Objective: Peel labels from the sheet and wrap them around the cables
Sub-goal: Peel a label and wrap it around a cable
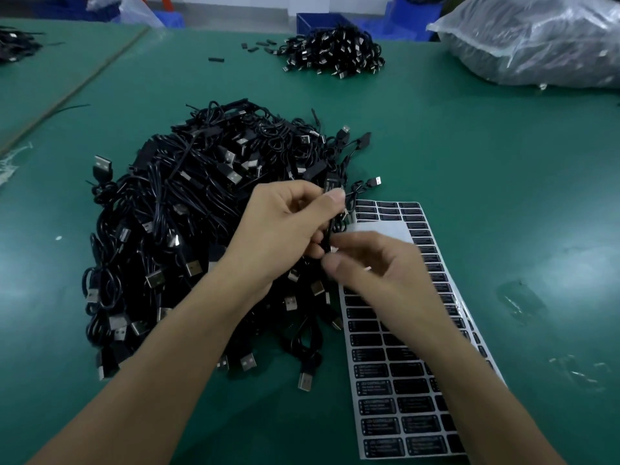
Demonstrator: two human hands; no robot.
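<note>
The left hand's [285, 226] fingers pinch a black cable [330, 229] upright beside the label sheet [402, 380], the blurred right hand's [375, 263] grip unreadable — if the cable twists, the wrap could land crooked or wrinkle.

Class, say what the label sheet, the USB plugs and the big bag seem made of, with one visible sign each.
Label sheet: probably glossy coated paper; its bare patch shines pale. USB plugs: metal shells, silvery glint, on black bodies, likely plastic. Big bag: thin clear plastic film, crinkled, with bright highlights.
</note>
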